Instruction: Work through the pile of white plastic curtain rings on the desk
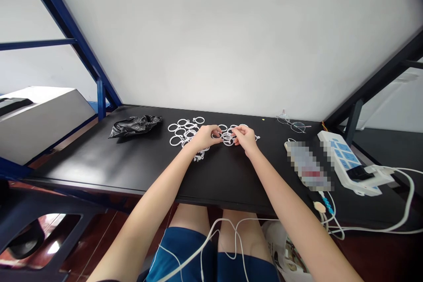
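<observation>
Loose white plastic rings with small eyelets, like curtain rings, lie in a pile left of my hands on the black table. A second cluster of rings lies between and behind my hands. My left hand is closed in a pinch over the cluster's left side, a white ring showing at its thumb and fingertips. My right hand pinches at the cluster's right side, its fingertips on a white ring. The fingers hide part of both rings, and my left hand covers part of the left pile.
A crumpled black plastic bag lies at left on the table. To the right are eyeglasses, a phone on a cable and a white power strip. White cables trail across the front edge and my lap.
</observation>
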Tool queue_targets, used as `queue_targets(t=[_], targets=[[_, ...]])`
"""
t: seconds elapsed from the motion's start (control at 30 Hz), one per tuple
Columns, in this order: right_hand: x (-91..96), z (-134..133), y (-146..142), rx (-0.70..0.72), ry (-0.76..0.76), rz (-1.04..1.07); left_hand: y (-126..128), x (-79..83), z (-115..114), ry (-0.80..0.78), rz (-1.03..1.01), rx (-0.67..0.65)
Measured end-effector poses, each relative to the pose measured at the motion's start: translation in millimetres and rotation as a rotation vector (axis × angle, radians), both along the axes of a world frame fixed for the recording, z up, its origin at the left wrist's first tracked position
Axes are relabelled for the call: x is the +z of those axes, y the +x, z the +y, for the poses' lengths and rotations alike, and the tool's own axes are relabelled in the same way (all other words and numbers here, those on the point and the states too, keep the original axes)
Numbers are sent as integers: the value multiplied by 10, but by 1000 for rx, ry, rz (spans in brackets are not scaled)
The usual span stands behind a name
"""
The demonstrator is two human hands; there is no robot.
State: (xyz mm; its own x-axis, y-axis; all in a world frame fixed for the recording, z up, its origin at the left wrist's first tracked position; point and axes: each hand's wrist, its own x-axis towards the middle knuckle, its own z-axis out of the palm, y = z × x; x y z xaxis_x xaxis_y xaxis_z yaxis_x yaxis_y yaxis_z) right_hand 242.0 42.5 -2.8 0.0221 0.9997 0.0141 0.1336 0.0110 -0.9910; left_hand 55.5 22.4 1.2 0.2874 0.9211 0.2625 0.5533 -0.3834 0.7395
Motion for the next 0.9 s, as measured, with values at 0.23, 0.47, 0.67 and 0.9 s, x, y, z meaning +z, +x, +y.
queue_targets(t=[0.23, 0.47, 0.67, 0.9], targets=[[13, -7, -10, -15, -26, -11, -165, -86, 110, 124, 312, 517], [12, -14, -5, -14, -29, 13, -220, -140, 131, 57, 491, 457], [27, -27, -8, -12, -27, 14, -226, -132, 144, 73, 434, 444], [38, -32, -10, -12, -30, 12, -199, -118, 117, 61, 538, 425]])
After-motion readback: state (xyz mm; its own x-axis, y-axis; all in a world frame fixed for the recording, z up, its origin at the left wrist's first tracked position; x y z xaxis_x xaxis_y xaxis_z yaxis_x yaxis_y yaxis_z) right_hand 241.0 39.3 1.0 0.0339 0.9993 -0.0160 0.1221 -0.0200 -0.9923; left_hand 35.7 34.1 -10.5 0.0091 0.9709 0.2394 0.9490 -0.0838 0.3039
